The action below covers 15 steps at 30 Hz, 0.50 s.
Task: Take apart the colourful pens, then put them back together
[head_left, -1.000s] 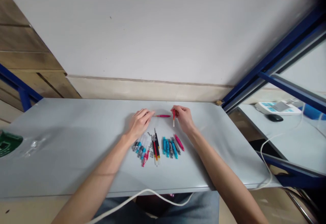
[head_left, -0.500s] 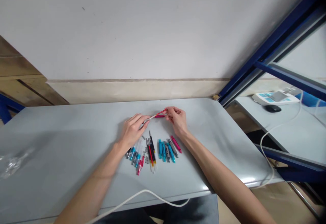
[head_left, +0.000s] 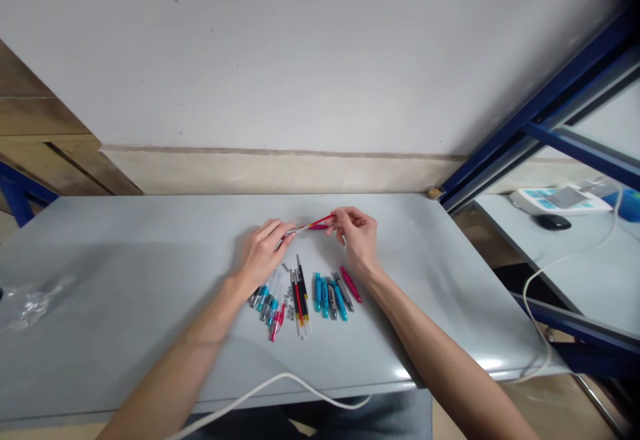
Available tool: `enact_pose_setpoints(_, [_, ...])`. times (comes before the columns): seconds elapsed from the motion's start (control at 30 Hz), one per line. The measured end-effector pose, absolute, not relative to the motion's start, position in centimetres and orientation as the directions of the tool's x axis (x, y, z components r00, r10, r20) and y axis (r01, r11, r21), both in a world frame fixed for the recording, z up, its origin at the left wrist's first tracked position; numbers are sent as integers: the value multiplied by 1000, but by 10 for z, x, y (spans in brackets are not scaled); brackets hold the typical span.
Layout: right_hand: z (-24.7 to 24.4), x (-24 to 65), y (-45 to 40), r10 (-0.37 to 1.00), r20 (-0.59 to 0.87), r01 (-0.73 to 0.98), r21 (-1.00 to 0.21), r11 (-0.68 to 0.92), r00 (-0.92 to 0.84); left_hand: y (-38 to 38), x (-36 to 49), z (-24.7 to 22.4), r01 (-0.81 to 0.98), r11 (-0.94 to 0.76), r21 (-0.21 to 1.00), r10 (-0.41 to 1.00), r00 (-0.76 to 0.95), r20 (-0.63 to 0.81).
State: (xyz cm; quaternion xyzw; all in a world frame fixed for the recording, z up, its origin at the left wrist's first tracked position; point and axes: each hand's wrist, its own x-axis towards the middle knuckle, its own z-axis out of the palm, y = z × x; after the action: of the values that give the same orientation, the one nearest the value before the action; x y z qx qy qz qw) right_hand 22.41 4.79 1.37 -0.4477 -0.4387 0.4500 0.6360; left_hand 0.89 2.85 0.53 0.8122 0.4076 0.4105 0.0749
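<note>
In the head view, we saw a crumpled clear plastic bag (head_left: 34, 308) at the far left, its contents too unclear to tell. We had a slim red refill (head_left: 320, 221) between our hands, above the far half of the counter (head_left: 150, 333); it was red at the right, yellowish midway and pale at the left, and it slanted up rightward. The grip of our left hand (head_left: 265, 245) was closed on its pale end, and our right hand (head_left: 356, 232) pinched its red end. A pink pen part (head_left: 320, 227) showed just behind it.

Nearer us on the grey counter lay clear pen barrels (head_left: 270, 293), a row of loose refills (head_left: 300, 300), blue and grey pen parts (head_left: 331, 298) and a pink barrel (head_left: 351, 285). A white cable (head_left: 280, 377) crossed the near edge. Beyond stood a pale wall (head_left: 300, 60); at right, past a blue frame (head_left: 483, 153), sat a black mouse (head_left: 553, 222).
</note>
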Motion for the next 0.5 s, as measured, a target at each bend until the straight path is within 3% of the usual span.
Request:
enact_pose_setpoints(0.17, [18,218,41,974,174,-174,-965,198,142,27,9,7,571,-658,491,730,324,602])
enact_pose_setpoints(0.33, [17,208,28,979,159,-82,-985,150,-125,23,12,7,533,-647,545,753,339,563])
enact_pose_setpoints(0.5, [19,200,26,970,97,31,-994,106,-222,22,13,3,622,-655,428,733,385,561])
